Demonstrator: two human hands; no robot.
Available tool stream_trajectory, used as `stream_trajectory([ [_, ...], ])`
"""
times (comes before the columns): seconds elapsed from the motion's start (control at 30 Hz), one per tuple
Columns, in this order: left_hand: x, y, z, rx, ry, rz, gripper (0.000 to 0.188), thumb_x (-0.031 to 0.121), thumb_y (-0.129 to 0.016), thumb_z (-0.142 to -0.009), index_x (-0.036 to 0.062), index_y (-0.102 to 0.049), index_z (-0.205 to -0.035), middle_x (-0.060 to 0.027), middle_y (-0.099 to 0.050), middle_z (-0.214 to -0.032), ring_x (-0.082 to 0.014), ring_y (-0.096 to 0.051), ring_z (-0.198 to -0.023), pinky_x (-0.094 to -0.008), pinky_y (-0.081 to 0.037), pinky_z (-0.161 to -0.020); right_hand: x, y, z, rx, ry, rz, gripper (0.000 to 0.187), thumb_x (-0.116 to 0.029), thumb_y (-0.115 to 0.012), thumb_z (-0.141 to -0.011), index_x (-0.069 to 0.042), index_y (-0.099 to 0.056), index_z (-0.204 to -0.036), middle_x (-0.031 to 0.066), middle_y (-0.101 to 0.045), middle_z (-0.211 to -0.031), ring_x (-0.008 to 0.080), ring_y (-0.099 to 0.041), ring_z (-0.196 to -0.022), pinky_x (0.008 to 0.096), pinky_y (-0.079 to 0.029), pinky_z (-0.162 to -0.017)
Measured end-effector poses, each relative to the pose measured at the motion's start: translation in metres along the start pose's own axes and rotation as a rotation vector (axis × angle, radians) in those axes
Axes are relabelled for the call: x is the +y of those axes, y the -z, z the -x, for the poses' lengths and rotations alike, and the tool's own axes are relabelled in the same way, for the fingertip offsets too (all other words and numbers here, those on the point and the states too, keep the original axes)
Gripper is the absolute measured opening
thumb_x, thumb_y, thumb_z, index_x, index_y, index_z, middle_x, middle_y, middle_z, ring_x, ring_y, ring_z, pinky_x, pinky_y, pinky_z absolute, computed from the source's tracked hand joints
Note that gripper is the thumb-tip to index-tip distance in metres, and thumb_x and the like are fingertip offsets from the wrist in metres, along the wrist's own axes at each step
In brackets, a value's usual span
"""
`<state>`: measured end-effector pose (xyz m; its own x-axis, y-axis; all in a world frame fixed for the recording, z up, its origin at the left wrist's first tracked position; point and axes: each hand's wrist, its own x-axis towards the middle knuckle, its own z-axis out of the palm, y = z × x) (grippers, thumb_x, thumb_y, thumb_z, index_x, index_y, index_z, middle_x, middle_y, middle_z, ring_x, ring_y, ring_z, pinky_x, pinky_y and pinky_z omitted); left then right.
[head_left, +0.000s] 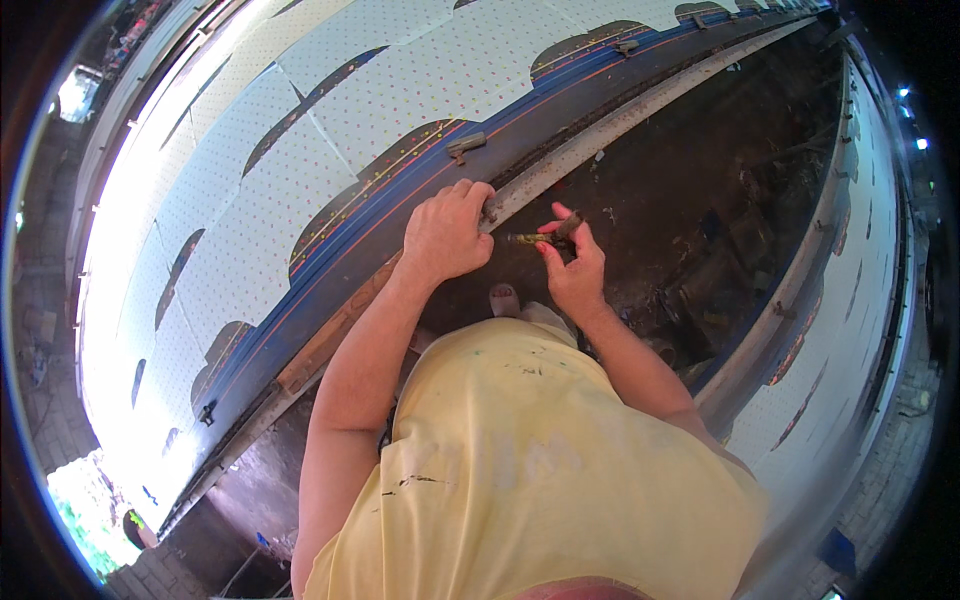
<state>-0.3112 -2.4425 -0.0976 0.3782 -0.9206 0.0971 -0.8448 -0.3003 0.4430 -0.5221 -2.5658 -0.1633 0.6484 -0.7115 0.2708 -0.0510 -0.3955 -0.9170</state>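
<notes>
My left hand rests at the metal rail along the long printing table's edge. Its fingers curl down and close by a small dark metal piece, mostly hidden; what they grip is unclear. Just to the right, my right hand pinches a T-shaped tool with a worn brass-coloured shaft and a dark crosspiece. The shaft points left toward my left hand, apart from it. On the table's dark border, beyond my left hand, sits a small metal clamp.
White dotted fabric with scalloped cut-outs covers the table, which has blue and orange border lines. More clamps stand farther along. A wooden strip lines the near edge. A second fabric-covered table is on the right, across a dark, stained aisle floor.
</notes>
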Motion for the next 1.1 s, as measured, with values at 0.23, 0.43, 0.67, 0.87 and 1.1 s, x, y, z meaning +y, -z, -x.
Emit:
stream_trajectory([
  [0.23,-0.001,-0.003,0.002,0.031,-0.023,-0.011,0.052,0.015,-0.080,-0.081,0.0103,-0.067,-0.131,-0.0158,-0.071,-0.118,-0.0389,-0.074,-0.114,-0.0529,-0.063,-0.096,-0.011,-0.004,-0.010,-0.008,0.490,0.387,0.055,0.007,-0.078,-0.084,-0.009,-0.077,-0.136,0.0125,-0.076,-0.121,0.0349,-0.073,-0.108,0.0493,-0.055,-0.091],
  [0.43,-0.001,-0.003,0.002,0.028,-0.022,-0.017,0.051,0.016,-0.080,-0.082,0.0106,-0.068,-0.131,-0.0155,-0.071,-0.118,-0.0387,-0.074,-0.114,-0.0523,-0.063,-0.095,-0.012,-0.002,-0.014,-0.103,0.617,0.410,0.052,0.003,-0.076,-0.083,-0.008,-0.078,-0.134,0.0113,-0.075,-0.121,0.0335,-0.072,-0.107,0.0486,-0.054,-0.088],
  [0.67,-0.002,-0.005,0.001,0.043,-0.021,-0.004,0.049,0.015,-0.079,-0.080,0.0094,-0.069,-0.128,-0.0159,-0.070,-0.117,-0.0394,-0.073,-0.113,-0.0528,-0.063,-0.095,-0.007,-0.014,-0.003,-0.235,0.372,0.574,0.047,-0.002,-0.082,-0.090,-0.004,-0.074,-0.137,0.0142,-0.077,-0.115,0.0368,-0.073,-0.106,0.0489,-0.056,-0.090],
  [0.87,-0.003,-0.007,0.000,0.082,-0.033,0.035,0.049,0.013,-0.078,-0.079,0.0102,-0.070,-0.128,-0.0157,-0.067,-0.121,-0.0392,-0.069,-0.120,-0.0520,-0.061,-0.101,0.008,-0.032,-0.001,-0.165,0.259,0.419,0.027,-0.011,-0.079,-0.101,-0.005,-0.072,-0.126,0.0183,-0.077,-0.104,0.0413,-0.075,-0.095,0.0513,-0.059,-0.085],
  [1.1,-0.002,-0.005,0.000,0.053,-0.015,0.047,0.051,0.012,-0.078,-0.078,0.0104,-0.070,-0.129,-0.0164,-0.066,-0.125,-0.0401,-0.067,-0.124,-0.0527,-0.059,-0.104,0.013,-0.038,0.001,-0.178,0.197,0.406,0.020,-0.014,-0.075,-0.105,-0.005,-0.071,-0.123,0.0195,-0.076,-0.090,0.0449,-0.076,-0.080,0.0522,-0.060,-0.070],
])
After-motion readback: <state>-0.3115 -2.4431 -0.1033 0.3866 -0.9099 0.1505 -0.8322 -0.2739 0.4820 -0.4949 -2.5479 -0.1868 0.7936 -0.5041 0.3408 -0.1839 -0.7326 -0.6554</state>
